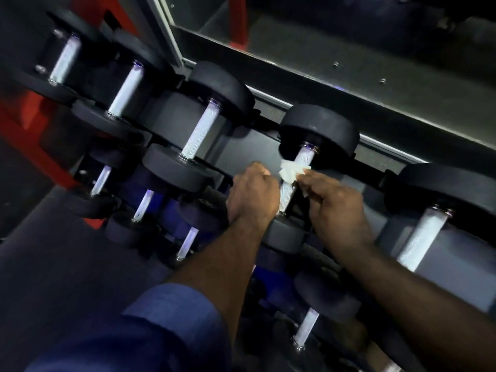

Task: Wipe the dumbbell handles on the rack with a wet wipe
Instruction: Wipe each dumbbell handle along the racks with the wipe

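- wet wipe [291, 173] draped across knurled dumbbell handle [306, 157], top tier of rack [249, 154]
- right hand [335, 210] pinches the wipe's right end, against the handle
- left hand [252, 194] curled just left of handle, can't tell if it grips the wipe
- hands close together, handle between them
- neighbouring dumbbell [204, 130] on left, bigger dumbbell [421, 237] on right
- lower-tier dumbbells [306, 328] partly hidden under forearms
- blue sleeve [171, 318] on left arm, red frame [32, 122] far left
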A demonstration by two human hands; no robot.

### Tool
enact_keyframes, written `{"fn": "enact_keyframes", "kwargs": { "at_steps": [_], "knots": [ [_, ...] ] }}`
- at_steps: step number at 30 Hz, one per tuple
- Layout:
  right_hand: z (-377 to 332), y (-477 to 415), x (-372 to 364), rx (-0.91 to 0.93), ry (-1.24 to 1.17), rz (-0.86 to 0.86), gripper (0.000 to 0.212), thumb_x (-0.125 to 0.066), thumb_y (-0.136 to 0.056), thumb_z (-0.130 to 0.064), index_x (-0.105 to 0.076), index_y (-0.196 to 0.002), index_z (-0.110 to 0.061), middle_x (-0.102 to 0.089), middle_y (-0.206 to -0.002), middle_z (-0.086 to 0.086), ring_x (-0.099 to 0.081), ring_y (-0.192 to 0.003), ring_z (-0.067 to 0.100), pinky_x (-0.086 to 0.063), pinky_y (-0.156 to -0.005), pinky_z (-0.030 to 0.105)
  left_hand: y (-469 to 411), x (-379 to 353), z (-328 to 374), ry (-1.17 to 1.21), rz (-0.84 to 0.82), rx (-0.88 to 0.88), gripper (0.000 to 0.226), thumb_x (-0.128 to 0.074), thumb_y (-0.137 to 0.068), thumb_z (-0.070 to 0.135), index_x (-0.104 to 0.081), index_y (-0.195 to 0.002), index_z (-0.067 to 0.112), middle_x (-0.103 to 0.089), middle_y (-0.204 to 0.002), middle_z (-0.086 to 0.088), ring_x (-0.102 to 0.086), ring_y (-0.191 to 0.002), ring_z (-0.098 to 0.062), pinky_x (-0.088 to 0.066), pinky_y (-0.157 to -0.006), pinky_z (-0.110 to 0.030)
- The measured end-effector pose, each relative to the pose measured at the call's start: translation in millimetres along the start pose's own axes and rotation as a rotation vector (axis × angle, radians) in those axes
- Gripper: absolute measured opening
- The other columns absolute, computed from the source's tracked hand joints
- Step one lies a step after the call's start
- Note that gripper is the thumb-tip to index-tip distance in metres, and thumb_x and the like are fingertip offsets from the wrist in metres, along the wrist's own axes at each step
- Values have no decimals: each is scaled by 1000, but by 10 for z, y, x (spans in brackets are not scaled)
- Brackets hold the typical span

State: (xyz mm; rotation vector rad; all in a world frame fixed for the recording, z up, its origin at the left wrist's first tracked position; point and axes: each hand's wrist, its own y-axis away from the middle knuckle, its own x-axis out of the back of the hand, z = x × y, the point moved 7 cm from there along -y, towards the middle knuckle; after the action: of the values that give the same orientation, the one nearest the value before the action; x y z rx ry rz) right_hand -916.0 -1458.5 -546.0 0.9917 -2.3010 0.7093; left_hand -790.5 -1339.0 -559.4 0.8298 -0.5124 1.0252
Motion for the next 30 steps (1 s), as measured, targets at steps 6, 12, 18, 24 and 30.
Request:
{"fn": "enact_keyframes", "kwargs": {
  "at_steps": [6,12,18,24,30],
  "knots": [
    [206,30,-28,-567,-220,156,35,-71,-95,-22,-69,-129,-17,-69,-127,-6,-64,-110,-1,-47,-100,15,1,-25,-31,30,-6,45,33,-41,-86,31,-67,-105,30,-77,-100,-1,-61,-104,-26,-52,-94,-44],
    [372,7,-381,-955,-981,65,35,-48,-101,5,-62,-129,-10,-74,-105,0,-70,-82,5,-57,-71,21,13,-1,-28,21,13,67,31,-41,-88,27,-67,-104,28,-77,-99,-3,-60,-104,-28,-51,-92,-41],
    [316,288,-537,-1025,-922,-217,42,-44,-98,13,-64,-123,-15,-74,-113,2,-68,-91,10,-53,-74,25,71,36,32,32,-7,91,35,-36,-80,33,-66,-99,32,-76,-94,-3,-68,-96,-29,-56,-90,-46],
    [401,-239,-439,-1048,-1138,-172,43,-36,-96,18,-65,-120,-3,-73,-112,13,-70,-98,22,-62,-81,31,60,-47,-69,38,14,75,35,-36,-75,38,-61,-99,37,-74,-92,-7,-72,-86,-32,-59,-86,-48],
    [157,193,-583,-986,-1005,-482,87,-26,-66,34,-62,-131,-11,-70,-126,14,-64,-120,30,-46,-94,38,145,92,128,-49,-1,13,30,-42,-91,28,-68,-107,25,-72,-110,-11,-66,-104,-37,-53,-93,-43]
  ]
}}
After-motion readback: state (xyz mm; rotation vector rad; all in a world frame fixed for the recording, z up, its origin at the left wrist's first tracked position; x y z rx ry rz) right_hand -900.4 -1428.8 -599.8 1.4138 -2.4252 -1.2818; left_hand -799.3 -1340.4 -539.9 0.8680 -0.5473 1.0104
